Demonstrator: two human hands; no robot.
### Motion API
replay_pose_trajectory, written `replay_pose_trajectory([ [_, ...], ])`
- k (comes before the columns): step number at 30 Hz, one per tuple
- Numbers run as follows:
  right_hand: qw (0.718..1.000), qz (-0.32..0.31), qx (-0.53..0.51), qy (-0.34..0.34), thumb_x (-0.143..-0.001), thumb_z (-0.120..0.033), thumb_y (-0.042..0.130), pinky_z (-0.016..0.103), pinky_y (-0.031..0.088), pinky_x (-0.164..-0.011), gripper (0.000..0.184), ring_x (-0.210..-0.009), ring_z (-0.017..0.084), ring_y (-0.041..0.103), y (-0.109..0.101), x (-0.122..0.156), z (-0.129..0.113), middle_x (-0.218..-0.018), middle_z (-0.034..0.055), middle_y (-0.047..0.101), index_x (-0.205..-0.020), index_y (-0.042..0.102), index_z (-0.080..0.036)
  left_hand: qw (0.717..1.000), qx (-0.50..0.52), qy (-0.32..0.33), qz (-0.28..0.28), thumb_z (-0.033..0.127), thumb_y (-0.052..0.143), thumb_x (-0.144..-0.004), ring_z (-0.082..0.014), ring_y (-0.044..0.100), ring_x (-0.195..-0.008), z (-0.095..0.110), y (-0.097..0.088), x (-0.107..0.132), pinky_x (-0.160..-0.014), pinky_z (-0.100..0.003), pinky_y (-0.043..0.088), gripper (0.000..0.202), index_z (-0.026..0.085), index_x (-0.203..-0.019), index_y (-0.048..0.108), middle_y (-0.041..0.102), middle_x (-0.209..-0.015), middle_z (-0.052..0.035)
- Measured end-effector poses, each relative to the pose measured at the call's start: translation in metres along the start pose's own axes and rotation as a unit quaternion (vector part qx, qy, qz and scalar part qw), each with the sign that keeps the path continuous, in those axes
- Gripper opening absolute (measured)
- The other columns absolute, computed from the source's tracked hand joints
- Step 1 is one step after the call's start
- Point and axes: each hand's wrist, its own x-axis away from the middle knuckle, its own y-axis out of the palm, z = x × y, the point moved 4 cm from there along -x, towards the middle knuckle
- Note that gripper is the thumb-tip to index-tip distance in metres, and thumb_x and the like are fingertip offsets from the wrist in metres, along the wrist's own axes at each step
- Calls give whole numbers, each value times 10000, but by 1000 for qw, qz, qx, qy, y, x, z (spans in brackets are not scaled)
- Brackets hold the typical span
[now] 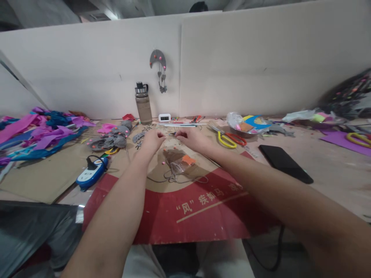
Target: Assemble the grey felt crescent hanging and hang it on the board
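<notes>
My left hand (pixel 154 140) reaches over the far part of a red and tan cardboard sheet (pixel 203 216), its fingertips pinched together. Close by on the right, my right hand (pixel 189 138) is closed the same way. Something small and dark shows at its fingertips, too tiny to name; what the left fingers hold is hidden. Nearer me on the sheet lie a clear plastic bag (pixel 178 166), an orange scrap (pixel 189 160) and a loose grey cord (pixel 172 179). Grey felt pieces (pixel 138 136) are just left of my left hand.
Yellow-handled scissors (pixel 227 140), a black phone (pixel 285 163) and a bowl of scraps (pixel 246 125) lie right. On the left are a power strip (pixel 92 173) and coloured cloth (pixel 43 135). A bottle (pixel 143 106) and small clock (pixel 164 117) stand by the wall under a moon hanging (pixel 158 58).
</notes>
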Motion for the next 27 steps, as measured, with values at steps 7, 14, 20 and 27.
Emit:
replay_pose_trajectory([
  [7,973,-164,87,-140,-779,-255,647,305,439,-787,258,-920,199,586,-9,64,-16,-1018,69,657,-1033,680,-217,994,111,11,15,191,639,-739,-147,567,-620,11,-5,7,-630,-275,396,93,145,-716,717,687,-695,-49],
  [14,991,-47,96,-84,-893,-217,460,315,439,-775,261,-834,193,602,-7,71,-4,-907,97,693,-927,712,-159,911,398,13,-108,517,588,-788,-152,599,-710,26,11,12,-600,-243,416,389,144,-790,700,688,-801,-87],
  [20,989,113,-85,31,-868,-301,461,292,456,-722,277,-765,173,609,-30,41,1,-850,28,707,-920,711,-194,837,523,59,-149,664,556,-744,-163,598,-767,47,11,19,-649,-256,439,542,143,-790,700,684,-841,-98],
  [27,963,109,-234,74,-823,-352,488,269,467,-634,293,-691,142,572,-4,29,6,-866,37,671,-993,641,-169,899,428,92,-17,454,682,-705,-96,455,-571,39,3,16,-559,-229,362,308,148,-685,647,583,-631,4],
])
